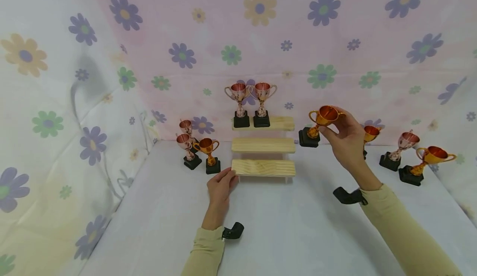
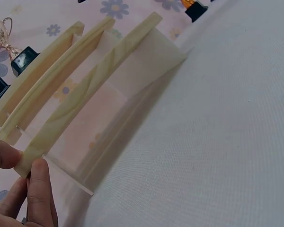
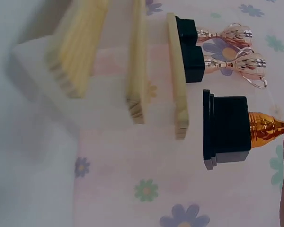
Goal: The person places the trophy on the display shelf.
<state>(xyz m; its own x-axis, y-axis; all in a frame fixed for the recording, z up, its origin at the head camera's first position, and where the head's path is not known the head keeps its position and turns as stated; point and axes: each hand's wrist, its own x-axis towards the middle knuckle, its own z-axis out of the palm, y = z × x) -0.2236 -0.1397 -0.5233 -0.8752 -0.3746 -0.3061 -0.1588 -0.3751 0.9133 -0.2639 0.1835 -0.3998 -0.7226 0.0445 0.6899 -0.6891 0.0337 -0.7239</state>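
The right hand (image 1: 344,133) holds a gold trophy (image 1: 321,121) by its cup, fingers curled round the bowl, so the grip is closed on it. The trophy hangs tilted just right of the stepped wooden stand (image 1: 263,145), with its black base (image 3: 227,129) level with the top step and apart from it. The left hand (image 1: 220,187) pinches the near-left corner of the lowest step (image 2: 87,97) between thumb and fingers (image 2: 38,189), steadying the stand on the desk (image 1: 283,222).

To do this well, I judge the trophy should be brought upright before its base meets a step, since a tilted base could catch the edge of the board. The two rose-coloured trophies (image 1: 250,102) on the top step fill its left half, so the right half is the free part there, and the handles want keeping apart. The left hand's hold looks useful, as the stand seems light and might slide on the cloth.

The desk is covered in a plain white cloth. More trophies stand left of the stand (image 1: 197,150) and at the far right (image 1: 413,156). Behind and to the left hangs a pale fabric backdrop (image 1: 320,40) printed with flowers, pink at the back.
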